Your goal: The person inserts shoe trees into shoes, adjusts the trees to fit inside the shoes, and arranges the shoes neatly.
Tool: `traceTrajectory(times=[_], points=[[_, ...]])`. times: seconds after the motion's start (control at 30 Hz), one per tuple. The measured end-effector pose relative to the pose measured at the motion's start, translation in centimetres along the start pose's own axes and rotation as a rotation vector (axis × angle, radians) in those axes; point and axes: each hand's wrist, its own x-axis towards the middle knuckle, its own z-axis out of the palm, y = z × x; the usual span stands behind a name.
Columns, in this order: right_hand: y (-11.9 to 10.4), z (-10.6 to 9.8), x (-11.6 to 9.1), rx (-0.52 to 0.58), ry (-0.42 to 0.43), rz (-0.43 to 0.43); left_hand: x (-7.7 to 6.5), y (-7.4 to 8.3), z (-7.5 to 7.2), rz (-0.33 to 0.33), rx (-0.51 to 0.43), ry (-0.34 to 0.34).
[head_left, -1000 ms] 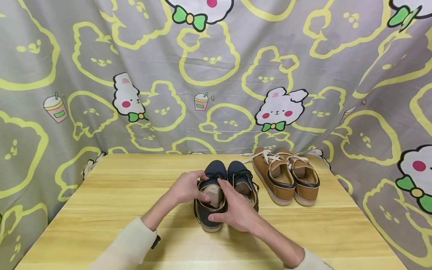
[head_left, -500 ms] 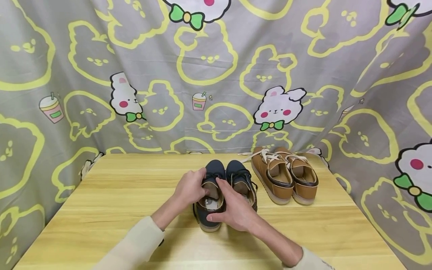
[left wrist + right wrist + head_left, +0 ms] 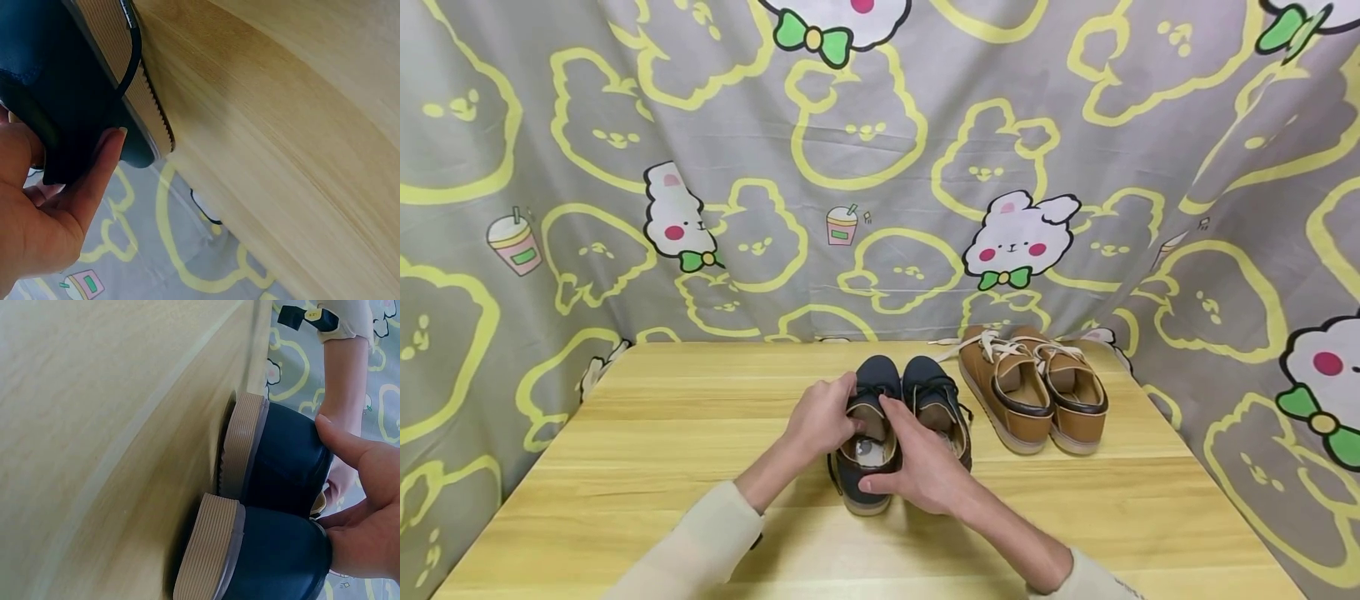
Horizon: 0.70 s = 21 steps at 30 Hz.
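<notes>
A pair of dark navy lace-up shoes stands side by side on the wooden table, toes away from me. My left hand [image 3: 823,421] grips the left navy shoe [image 3: 878,377] at its left side, thumb in the opening by the tongue [image 3: 870,422]. Its fingers lie along the outside of the shoe in the left wrist view. With the thumb at the heel and the fingers at the right side of the opening, my right hand [image 3: 928,467] holds the same shoe. That hand partly covers the right navy shoe [image 3: 925,377]. A pale insole [image 3: 870,452] shows inside the left shoe.
Brown shoes [image 3: 1037,392] with white laces stand as a pair at the back right of the table [image 3: 700,392]. One white lace trails left toward the navy shoes. A grey patterned curtain [image 3: 760,150] hangs behind and along the sides.
My left hand has moved slightly forward and right. The left shoe's tongue, earlier lying back over the opening, is now forward, exposing the insole. My right hand stays in place.
</notes>
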Motion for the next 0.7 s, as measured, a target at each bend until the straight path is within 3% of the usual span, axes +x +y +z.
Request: traceTrajectory(times=[0.53,0.7], points=[[0.1,0.1,0.2,-0.013,-0.004,-0.008,0.4,0.5,-1.1,-0.037,-0.045,-0.062],[0.1,0.0,0.1,-0.012,-0.009,0.002,1.2,0.6,-1.4,-0.038,-0.099,-0.137]])
